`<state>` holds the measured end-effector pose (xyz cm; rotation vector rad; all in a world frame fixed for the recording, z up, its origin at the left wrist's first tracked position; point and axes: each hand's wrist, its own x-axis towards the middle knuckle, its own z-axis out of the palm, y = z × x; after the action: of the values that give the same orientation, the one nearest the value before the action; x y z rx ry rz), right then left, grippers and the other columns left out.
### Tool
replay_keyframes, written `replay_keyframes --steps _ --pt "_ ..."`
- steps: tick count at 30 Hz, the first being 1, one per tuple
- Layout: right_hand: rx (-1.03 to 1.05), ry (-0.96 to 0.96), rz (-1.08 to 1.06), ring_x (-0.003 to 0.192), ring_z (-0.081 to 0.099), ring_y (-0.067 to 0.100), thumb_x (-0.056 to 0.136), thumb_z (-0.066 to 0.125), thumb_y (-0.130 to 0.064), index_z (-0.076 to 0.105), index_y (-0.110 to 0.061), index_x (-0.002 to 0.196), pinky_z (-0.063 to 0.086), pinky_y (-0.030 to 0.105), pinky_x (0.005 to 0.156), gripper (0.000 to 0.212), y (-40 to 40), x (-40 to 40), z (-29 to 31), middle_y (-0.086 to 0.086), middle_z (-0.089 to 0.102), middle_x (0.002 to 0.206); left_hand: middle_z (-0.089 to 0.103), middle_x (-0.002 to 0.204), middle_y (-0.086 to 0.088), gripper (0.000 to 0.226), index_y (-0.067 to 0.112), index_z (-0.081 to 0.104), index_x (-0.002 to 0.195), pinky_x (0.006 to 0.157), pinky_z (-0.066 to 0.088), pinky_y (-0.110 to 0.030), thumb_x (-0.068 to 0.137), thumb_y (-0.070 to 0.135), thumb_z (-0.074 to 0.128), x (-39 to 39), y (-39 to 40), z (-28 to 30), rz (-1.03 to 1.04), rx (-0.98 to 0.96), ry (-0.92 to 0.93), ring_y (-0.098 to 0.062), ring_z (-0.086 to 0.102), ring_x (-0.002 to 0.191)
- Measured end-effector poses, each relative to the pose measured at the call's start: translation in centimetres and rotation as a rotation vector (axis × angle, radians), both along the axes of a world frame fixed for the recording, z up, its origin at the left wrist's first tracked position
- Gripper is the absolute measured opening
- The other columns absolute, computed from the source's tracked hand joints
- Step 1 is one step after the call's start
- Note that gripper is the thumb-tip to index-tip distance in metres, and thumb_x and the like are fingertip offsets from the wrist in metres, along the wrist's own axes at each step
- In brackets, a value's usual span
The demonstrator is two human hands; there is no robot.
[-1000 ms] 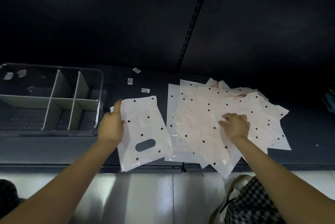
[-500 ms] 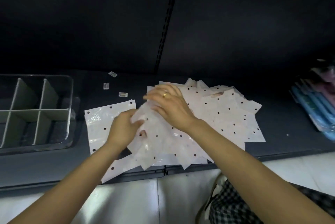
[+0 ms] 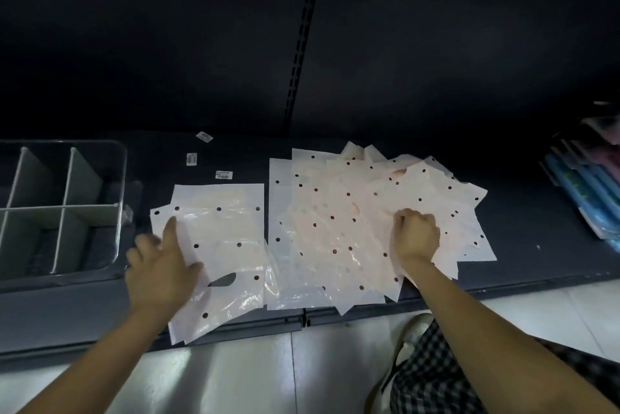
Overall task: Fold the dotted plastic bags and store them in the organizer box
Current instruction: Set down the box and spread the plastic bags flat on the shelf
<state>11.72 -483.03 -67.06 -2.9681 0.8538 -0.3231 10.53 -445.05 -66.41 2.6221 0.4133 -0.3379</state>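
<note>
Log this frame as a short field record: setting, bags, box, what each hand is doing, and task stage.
setting: dark shelf, pale tiled floor below
separated bag: one dotted bag lying flat, handle hole toward the person
pile: fanned, overlapping bags to its right
organizer box: clear, at left, white dividers, no bags seen in it
left hand: fingers spread on the separated bag's left part
right hand: fingers curled on the pile
stage: no fold visible yet
</note>
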Motion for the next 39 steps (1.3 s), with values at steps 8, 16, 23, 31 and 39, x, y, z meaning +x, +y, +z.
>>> replay_keyframes --steps 8,16,23,31,39 --pt "-0.050 -0.281 1.068 0.082 0.043 0.019 0.080 0.059 -0.015 0.076 -0.026 0.090 0.027 0.024 0.069 0.022 10.3 0.7 5.1 -0.019 0.059 0.077 0.020 0.152 0.018 0.070 0.030 0.035 0.142 0.113 0.012 -0.026 0.083 0.063 0.052 0.4 -4.6 4.7 -0.459 -0.414 -0.480 -0.007 0.006 0.142" --pt "-0.060 -0.108 1.313 0.088 0.056 0.014 0.063 0.084 -0.003 0.077 -0.017 0.088 0.048 0.023 0.074 0.029 9.0 -0.6 2.9 0.000 0.072 0.104 0.007 0.159 -0.001 0.083 0.026 0.014 0.150 0.117 0.011 -0.038 0.084 0.062 0.048 1.4 -3.7 2.2 -0.489 -0.084 -0.105 -0.022 0.000 0.145" --pt "0.146 0.155 0.356 0.145 0.010 0.020 0.098 0.042 -0.030 0.014 -0.021 0.151 0.008 0.036 0.119 0.060 1.6 -0.3 0.1 0.002 0.006 0.159 0.020 0.155 -0.005 0.071 0.027 0.029 0.145 0.106 0.032 -0.043 0.086 0.053 0.057 0.4 -2.4 -1.2 -0.430 0.084 -0.026 -0.033 0.022 0.135" --pt "0.174 0.046 -0.056 0.106 0.049 0.029 0.094 0.052 -0.029 0.066 -0.015 0.110 0.040 0.034 0.080 0.025 -4.4 -1.5 -2.0 0.006 0.063 0.114 0.035 0.140 -0.008 0.063 0.021 0.049 0.134 0.088 0.046 -0.035 0.078 0.006 0.073 0.7 -3.3 -1.2 -0.337 -0.200 -0.089 -0.031 0.055 0.100" --pt "0.362 -0.215 0.034 0.094 0.055 0.025 0.090 0.059 -0.018 0.068 -0.010 0.087 0.042 0.029 0.062 0.012 0.0 -0.3 0.7 0.007 0.066 0.082 0.049 0.108 -0.003 0.031 0.018 0.063 0.114 0.070 0.044 -0.029 0.084 0.010 0.067 0.3 -4.0 -1.3 -0.351 -0.256 -0.149 -0.016 0.056 0.068"
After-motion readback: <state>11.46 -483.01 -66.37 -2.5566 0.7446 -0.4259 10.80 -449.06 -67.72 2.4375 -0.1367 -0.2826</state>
